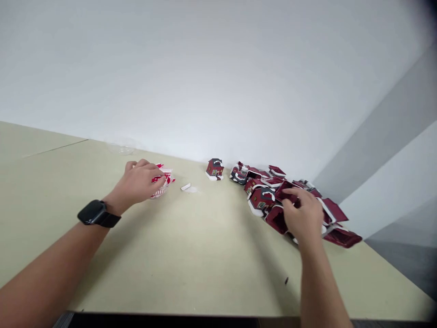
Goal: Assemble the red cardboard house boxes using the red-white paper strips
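Over on the left, a clear plastic piece (123, 149) sits near the wall. The watch-wearing left hand (139, 182) curls against a red-and-white packet (166, 176); I can't tell whether it grips. Next, a small white scrap (185, 187), then one upright maroon house (215, 170) on the tabletop (205, 255). Rightmost, the right hand (305, 214), fingers bent, reaches over a jumbled pile of maroon houses (262, 200), its grip unclear.
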### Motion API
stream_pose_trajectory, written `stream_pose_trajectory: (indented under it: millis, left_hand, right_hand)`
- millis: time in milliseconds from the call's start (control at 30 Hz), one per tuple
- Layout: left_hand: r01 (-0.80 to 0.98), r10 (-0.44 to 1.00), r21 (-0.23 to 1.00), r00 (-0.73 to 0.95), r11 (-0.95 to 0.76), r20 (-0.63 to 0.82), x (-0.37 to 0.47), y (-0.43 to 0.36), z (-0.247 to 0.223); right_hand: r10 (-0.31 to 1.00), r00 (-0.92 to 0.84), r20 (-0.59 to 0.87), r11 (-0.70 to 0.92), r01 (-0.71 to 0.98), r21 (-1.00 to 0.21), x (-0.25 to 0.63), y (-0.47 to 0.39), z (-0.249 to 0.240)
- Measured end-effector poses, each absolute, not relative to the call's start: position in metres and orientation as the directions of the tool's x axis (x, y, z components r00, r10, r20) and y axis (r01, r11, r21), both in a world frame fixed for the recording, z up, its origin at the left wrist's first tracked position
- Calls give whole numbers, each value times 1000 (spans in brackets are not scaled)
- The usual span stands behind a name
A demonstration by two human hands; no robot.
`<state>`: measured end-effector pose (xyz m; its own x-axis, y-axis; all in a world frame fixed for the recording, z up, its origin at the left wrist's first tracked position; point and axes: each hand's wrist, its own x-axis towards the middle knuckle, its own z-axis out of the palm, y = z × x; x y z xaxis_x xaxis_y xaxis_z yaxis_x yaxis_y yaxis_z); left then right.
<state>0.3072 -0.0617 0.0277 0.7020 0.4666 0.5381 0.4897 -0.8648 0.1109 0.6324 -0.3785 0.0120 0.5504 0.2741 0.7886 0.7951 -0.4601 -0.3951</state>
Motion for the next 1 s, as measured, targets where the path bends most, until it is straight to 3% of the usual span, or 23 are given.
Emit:
stream_pose_trajectory:
  millis: [133,233,467,667,800,900,1000]
  left_hand:
    - [522,543,171,738,-836,401,305,-52,21]
    - [515,549,199,737,-834,395,308,-53,19]
    - [508,549,226,685,-831,478,312,-55,19]
    - [511,574,283,607,-811,549,313,-58,24]
    - [416,645,494,538,-763,543,314,-72,31]
    - [243,702,696,499,-675,507,319,-84,32]
    - [27,693,815,543,-579,474,327,-94,29]
  right_hand:
    - [426,669,609,-645,697,-313,664,-419,-7]
    - [508,734,452,-706,655,-270,665,-427,-29]
    - [516,618,593,-629,743,-228,622,-405,-51]
    - [521,628,578,-642,735,-220,563,-388,-51]
    - [622,576,530,-543,805,-237,542,-386,-38]
    - [722,509,469,-401,860,-317,546,-391,-23]
    - [772,498,395,-329,845,-421,567,-396,-15]
